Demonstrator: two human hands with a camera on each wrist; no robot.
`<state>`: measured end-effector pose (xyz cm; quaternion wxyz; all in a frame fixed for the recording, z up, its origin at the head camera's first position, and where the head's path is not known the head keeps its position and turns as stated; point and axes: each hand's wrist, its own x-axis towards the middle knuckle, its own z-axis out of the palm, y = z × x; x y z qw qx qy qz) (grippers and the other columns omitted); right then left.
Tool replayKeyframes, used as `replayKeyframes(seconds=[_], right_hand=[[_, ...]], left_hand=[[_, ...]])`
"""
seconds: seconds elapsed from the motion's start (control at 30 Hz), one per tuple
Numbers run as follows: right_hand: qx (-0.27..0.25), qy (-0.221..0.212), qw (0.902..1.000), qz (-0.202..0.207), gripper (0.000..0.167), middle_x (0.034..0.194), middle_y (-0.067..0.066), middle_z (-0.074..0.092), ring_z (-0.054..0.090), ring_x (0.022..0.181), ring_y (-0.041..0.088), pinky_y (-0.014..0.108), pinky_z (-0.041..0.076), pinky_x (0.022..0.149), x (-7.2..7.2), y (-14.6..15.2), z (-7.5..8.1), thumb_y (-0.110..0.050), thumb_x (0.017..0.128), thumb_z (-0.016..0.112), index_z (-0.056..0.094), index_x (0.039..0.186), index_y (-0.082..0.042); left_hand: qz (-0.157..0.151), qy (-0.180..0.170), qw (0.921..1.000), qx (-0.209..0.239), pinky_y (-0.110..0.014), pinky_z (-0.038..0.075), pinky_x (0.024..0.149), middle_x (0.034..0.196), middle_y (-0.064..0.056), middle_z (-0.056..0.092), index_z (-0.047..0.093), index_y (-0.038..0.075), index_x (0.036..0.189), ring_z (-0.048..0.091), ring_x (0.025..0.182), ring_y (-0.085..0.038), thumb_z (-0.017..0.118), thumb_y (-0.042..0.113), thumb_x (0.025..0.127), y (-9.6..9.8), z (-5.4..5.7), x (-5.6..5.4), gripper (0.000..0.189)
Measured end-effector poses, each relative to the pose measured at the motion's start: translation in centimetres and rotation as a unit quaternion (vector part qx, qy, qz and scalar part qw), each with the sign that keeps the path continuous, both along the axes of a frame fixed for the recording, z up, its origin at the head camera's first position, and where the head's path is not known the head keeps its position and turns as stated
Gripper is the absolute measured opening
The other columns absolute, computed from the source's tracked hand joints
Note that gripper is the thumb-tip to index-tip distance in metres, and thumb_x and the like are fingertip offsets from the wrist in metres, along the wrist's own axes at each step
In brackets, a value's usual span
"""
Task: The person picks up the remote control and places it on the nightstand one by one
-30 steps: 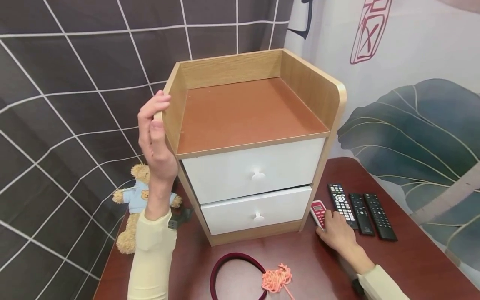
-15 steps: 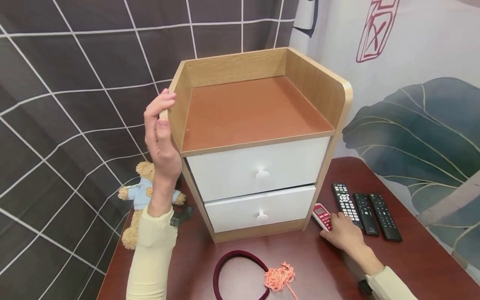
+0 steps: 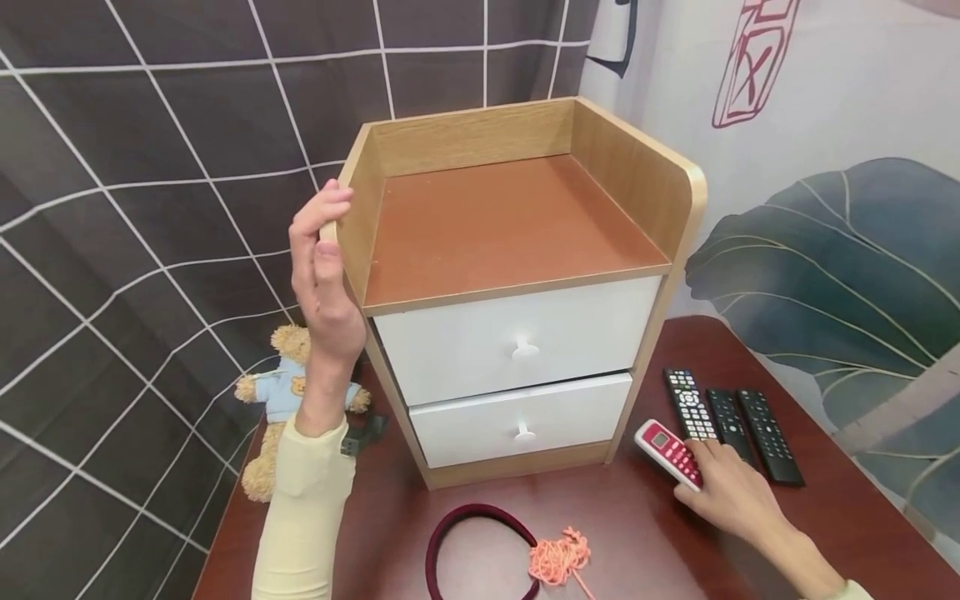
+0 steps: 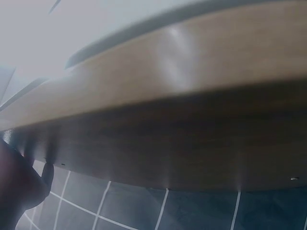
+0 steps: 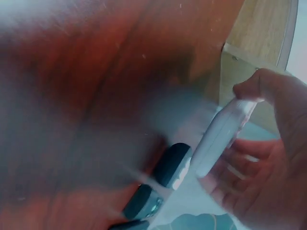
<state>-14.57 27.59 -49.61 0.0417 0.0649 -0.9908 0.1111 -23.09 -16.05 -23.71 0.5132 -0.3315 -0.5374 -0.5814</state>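
In the head view a small wooden cabinet [image 3: 510, 229] with two white drawers [image 3: 457, 354] stands on a dark red table. My left hand [image 3: 322, 287] grips the front edge of its left side panel, fingers over the top and thumb in front. On the right, my right hand [image 3: 731, 492] holds a red and white remote control [image 3: 667, 454] by its lower end. In the right wrist view that remote [image 5: 223, 136] is pinched between thumb and fingers, tilted over the tabletop. The left wrist view shows part of my left hand [image 4: 19, 187] along the panel.
Beside my right hand lie a black remote with white buttons [image 3: 688, 404] and two black remotes [image 3: 768, 437]. A dark red headband [image 3: 431, 554] and a coral yarn tangle [image 3: 558, 557] lie in front of the cabinet. Left of it sits a teddy bear [image 3: 281, 392] in blue.
My right hand has pulled the red and white remote out from beside the cabinet, to the right and toward me. My left hand keeps its grip. The view shifted slightly.
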Motion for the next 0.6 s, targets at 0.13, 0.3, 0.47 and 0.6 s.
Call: replayKeyframes(seconds=[0.13,0.3,0.47,0.6], right_hand=[[0.015,0.016,0.9991,0.037,0.067,0.112,0.012,0.064,0.057,0.094,0.023,0.043,0.053,0.072,1.6,0.4,-0.5,-0.033,0.068,0.081,0.062,0.122,0.000],[0.017,0.068,0.9933,0.092,0.062,0.108,-0.005,0.061,0.052,0.093,0.010,0.034,0.051,0.072,3.0,0.3,-1.2,-0.031,0.062,0.084,0.065,0.117,-0.010],[0.021,0.056,0.9887,0.137,0.062,0.110,-0.013,0.057,0.050,0.095,0.004,0.033,0.052,0.077,3.6,-0.5,-1.0,-0.033,0.065,0.085,0.064,0.121,-0.017],[0.026,0.052,0.9798,0.191,0.062,0.113,-0.015,0.057,0.051,0.097,0.002,0.034,0.054,0.080,3.7,-2.2,-0.3,-0.034,0.068,0.083,0.062,0.124,-0.018]], left_hand=[[0.001,-0.001,1.0000,0.002,-0.048,0.030,0.123,0.122,-0.001,0.061,0.052,-0.016,0.112,0.048,0.135,-0.031,0.028,0.003,0.090,-0.1,-0.3,0.0,0.038],[0.001,-0.003,1.0000,0.002,-0.048,0.030,0.123,0.123,-0.001,0.061,0.052,-0.016,0.113,0.048,0.135,-0.031,0.028,0.003,0.090,-0.1,-0.3,0.0,0.038],[0.003,-0.007,1.0000,-0.002,-0.047,0.030,0.123,0.124,-0.001,0.061,0.051,-0.016,0.114,0.048,0.136,-0.031,0.028,0.004,0.089,-0.1,-0.1,-0.3,0.039],[0.002,-0.006,1.0000,-0.001,-0.047,0.030,0.123,0.123,0.000,0.061,0.051,-0.016,0.113,0.048,0.136,-0.031,0.028,0.004,0.089,-0.1,-0.2,-0.2,0.039]])
